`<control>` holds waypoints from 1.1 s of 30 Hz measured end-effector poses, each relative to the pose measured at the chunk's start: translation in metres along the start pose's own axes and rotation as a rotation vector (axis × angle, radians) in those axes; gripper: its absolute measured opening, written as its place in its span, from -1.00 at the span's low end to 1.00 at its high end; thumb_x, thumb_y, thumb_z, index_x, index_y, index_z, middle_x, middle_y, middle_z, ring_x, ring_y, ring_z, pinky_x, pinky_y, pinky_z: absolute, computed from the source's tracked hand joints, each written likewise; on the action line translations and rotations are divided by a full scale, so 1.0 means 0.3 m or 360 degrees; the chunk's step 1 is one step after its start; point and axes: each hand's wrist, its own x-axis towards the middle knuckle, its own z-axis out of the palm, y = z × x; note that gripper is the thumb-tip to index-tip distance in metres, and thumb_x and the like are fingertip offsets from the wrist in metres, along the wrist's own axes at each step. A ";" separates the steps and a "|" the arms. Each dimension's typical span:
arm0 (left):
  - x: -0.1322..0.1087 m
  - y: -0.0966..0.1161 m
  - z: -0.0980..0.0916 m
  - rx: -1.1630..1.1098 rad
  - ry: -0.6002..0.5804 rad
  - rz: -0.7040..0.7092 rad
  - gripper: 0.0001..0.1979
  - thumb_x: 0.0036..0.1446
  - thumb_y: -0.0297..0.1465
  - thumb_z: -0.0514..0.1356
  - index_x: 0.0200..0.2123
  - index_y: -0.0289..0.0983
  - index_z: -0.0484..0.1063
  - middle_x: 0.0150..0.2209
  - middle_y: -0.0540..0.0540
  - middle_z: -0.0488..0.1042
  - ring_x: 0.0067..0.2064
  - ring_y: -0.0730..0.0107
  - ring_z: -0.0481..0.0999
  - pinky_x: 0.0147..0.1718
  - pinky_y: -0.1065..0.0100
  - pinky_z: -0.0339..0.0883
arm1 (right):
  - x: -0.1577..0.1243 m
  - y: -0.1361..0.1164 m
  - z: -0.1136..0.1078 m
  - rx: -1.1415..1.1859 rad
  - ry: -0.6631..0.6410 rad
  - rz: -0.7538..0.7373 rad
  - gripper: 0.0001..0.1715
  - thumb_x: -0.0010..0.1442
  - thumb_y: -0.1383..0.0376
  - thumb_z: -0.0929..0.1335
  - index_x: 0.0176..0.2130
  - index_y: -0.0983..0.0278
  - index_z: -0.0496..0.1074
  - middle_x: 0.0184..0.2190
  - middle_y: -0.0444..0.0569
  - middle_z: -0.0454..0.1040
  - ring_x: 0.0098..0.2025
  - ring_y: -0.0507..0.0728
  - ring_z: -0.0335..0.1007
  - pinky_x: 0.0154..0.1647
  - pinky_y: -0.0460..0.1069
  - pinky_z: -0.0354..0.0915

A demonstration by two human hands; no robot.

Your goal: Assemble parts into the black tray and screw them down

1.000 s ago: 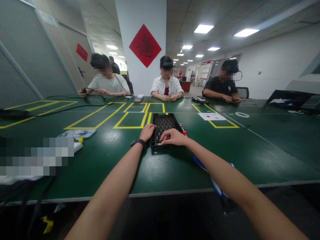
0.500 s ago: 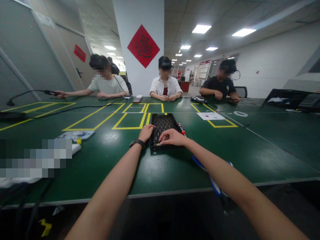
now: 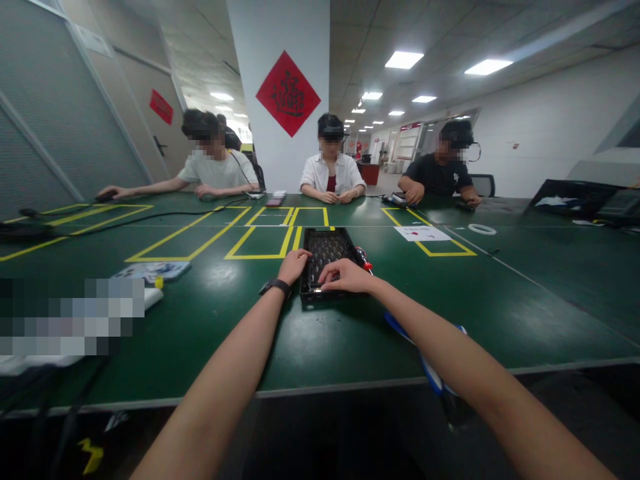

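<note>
the left hand [image 3: 294, 265] lies against the left side of a black tray [image 3: 314, 298], fingers bent at its edge; whether they grip it or only rest there, i cannot tell. the right hand [image 3: 347, 275] reaches in from the right, over the near right part of the tray, with its fingers curled down toward the near end. a small pale piece [image 3: 317, 290] shows just beside its fingertips; i cannot tell whether they pinch it. the tray thus sits between the two hands, its long sides running from near to far, and its far half extends beyond both of them. many small marks or parts dot its floor, too small to tell apart. a dark watch [image 3: 277, 287] circles the left wrist.

just right of the tray lies a red-tipped object [image 3: 368, 267], partly hidden by the right hand. nearer, a blue object [image 3: 399, 327] is partly covered by the right forearm. all this rests on a green table [image 3: 330, 353] marked with yellow tape [image 3: 255, 257]. well to the left are a patterned flat box [image 3: 155, 271] and a small yellow thing [image 3: 159, 283]; to the right, a sheet of paper [image 3: 421, 233] and, farther right, a white ring [image 3: 482, 229]. three people sit along the far side, before a pillar [image 3: 280, 27] bearing a red diamond sign [image 3: 289, 93].
</note>
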 end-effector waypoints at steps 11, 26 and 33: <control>-0.005 0.009 -0.005 0.0018 -0.0002 -0.0011 -0.64 0.04 -0.43 -0.07 -0.27 -0.28 0.51 -0.19 -0.09 0.51 -0.10 0.30 0.41 -0.07 0.33 0.25 | 0.003 0.008 0.001 -0.0054 0.0016 -0.0020 -0.65 -0.06 0.20 0.42 -0.27 0.37 0.49 -0.43 -0.04 0.51 -0.41 0.01 0.39 -0.31 -0.10 0.27; -0.008 0.015 -0.008 0.0026 0.0001 -0.0013 -0.64 0.04 -0.43 -0.07 -0.27 -0.29 0.51 -0.19 -0.10 0.51 -0.13 0.28 0.42 -0.07 0.31 0.25 | 0.003 0.002 0.000 -0.0060 0.0007 -0.0017 -0.66 -0.05 0.22 0.41 -0.26 0.38 0.49 -0.44 -0.04 0.50 -0.41 0.01 0.38 -0.31 -0.09 0.26; -0.010 0.020 -0.010 0.0040 -0.0010 -0.0033 -0.64 0.05 -0.44 -0.07 -0.26 -0.28 0.51 -0.17 -0.08 0.51 -0.11 0.31 0.41 -0.07 0.34 0.26 | 0.006 0.009 0.003 -0.0030 -0.0016 0.0003 -0.66 -0.04 0.21 0.41 -0.27 0.38 0.49 -0.44 -0.04 0.50 -0.42 0.01 0.37 -0.31 -0.08 0.27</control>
